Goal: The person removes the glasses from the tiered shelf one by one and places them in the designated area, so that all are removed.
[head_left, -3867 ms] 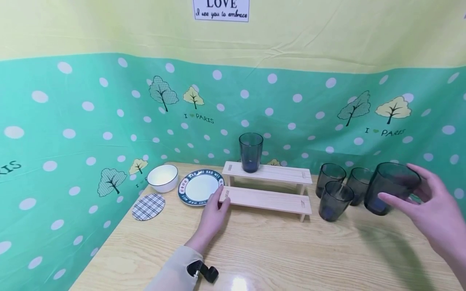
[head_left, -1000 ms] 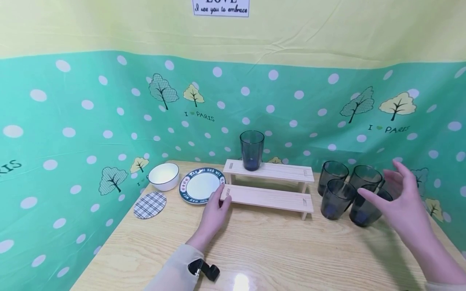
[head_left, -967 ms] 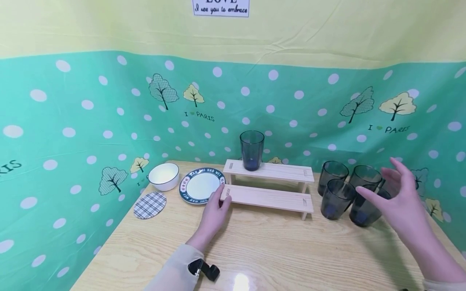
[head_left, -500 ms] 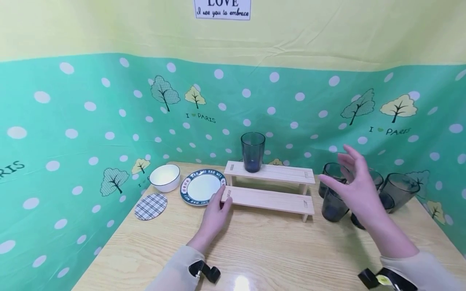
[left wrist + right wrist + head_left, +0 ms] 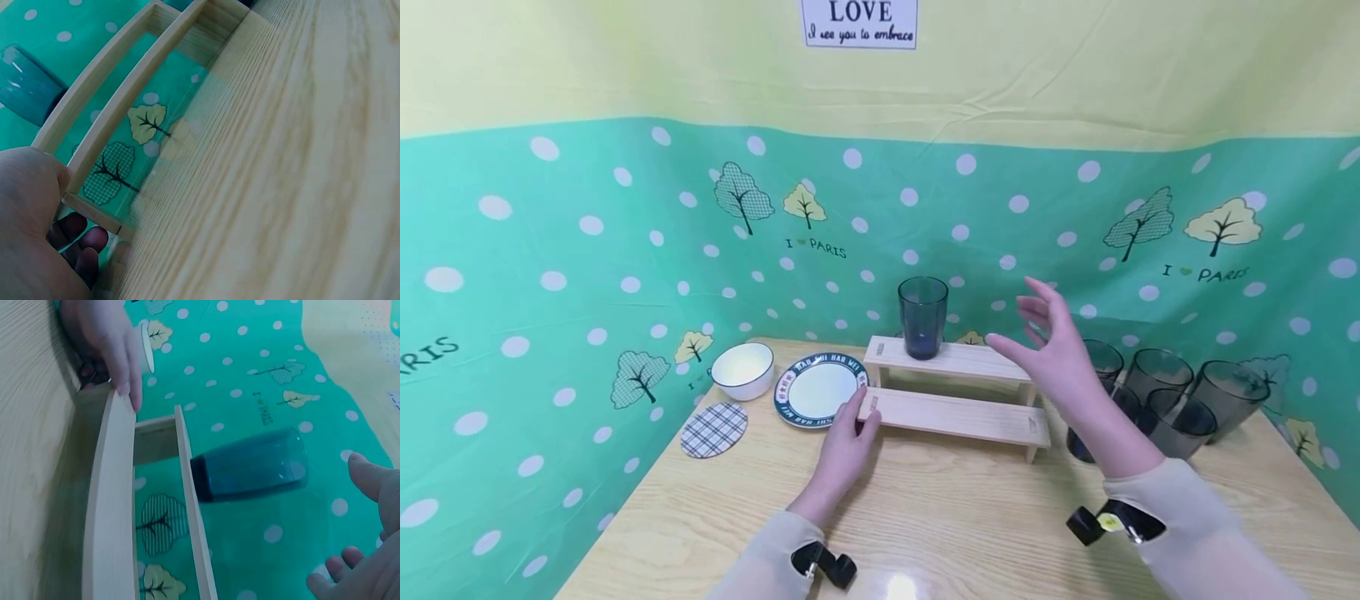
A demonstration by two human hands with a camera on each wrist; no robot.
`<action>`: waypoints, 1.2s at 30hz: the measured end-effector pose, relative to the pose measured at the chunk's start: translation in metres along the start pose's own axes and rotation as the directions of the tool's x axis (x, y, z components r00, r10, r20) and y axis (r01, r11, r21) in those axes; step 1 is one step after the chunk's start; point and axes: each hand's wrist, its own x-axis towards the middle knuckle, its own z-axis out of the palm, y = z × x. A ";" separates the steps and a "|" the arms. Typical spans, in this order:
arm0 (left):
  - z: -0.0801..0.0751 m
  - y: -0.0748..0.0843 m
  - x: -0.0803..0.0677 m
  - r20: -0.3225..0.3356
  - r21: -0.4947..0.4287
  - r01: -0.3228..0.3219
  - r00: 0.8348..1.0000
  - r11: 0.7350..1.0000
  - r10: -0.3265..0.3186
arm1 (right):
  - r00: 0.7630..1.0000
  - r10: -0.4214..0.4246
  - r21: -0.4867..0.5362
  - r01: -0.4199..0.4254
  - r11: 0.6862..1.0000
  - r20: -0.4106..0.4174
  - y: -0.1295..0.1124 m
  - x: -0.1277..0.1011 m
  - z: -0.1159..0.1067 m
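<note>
A two-tier wooden rack [image 5: 955,417] stands on the table, and my left hand [image 5: 845,446] grips the left end of its lower tier. In the left wrist view the fingers of that hand curl at the rack's end. One smoky blue drinking glass [image 5: 922,321] stands upright on the upper tier, left of its middle. My right hand [image 5: 1060,358] is in the air over the rack's right end, thumb and fingers spread and holding nothing. In the right wrist view a gap separates it from the glass on the rack. Several more glasses [image 5: 1228,392] stand at the right, partly hidden by the right forearm.
A blue-rimmed plate [image 5: 820,392] lies just left of the rack. Further left are a white bowl [image 5: 742,372] and a checked round mat [image 5: 715,430]. A dotted green cloth [image 5: 820,292] hangs behind the table [image 5: 940,517].
My right hand, which earlier held a glass, has let it go among the others at the right. It has moved left, bare, towards the rack. My left hand stays on the rack.
</note>
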 end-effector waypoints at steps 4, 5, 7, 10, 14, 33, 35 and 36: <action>0.000 0.001 0.000 0.003 0.000 -0.001 1.000 1.000 0.001 | 1.000 0.012 0.022 -0.012 1.000 0.013 -0.003 0.013 0.014; 0.000 0.001 0.000 0.004 0.000 -0.002 1.000 1.000 0.002 | 1.000 0.012 0.022 -0.012 1.000 0.015 -0.004 0.016 0.018; 0.000 0.001 -0.001 0.006 -0.004 -0.001 1.000 1.000 0.001 | 1.000 0.011 0.022 -0.011 1.000 0.016 -0.004 0.022 0.025; 0.000 0.001 -0.002 0.005 -0.011 -0.002 1.000 1.000 0.002 | 1.000 0.020 0.026 -0.021 0.999 0.023 -0.003 0.029 0.035; 0.000 0.000 -0.002 0.005 -0.009 0.000 1.000 1.000 0.000 | 0.998 0.035 0.029 -0.036 0.999 0.043 -0.003 0.039 0.048; -0.001 0.000 0.001 -0.001 -0.001 0.012 1.000 1.000 -0.012 | 0.996 0.069 0.020 -0.071 0.997 0.062 0.006 0.069 0.093; -0.001 0.000 0.001 0.001 -0.001 0.011 1.000 1.000 -0.011 | 0.996 0.072 0.013 -0.073 0.997 0.058 0.008 0.069 0.096; -0.001 0.000 0.001 0.000 -0.002 0.010 1.000 1.000 -0.010 | 0.996 0.072 0.008 -0.073 0.997 0.057 0.009 0.069 0.097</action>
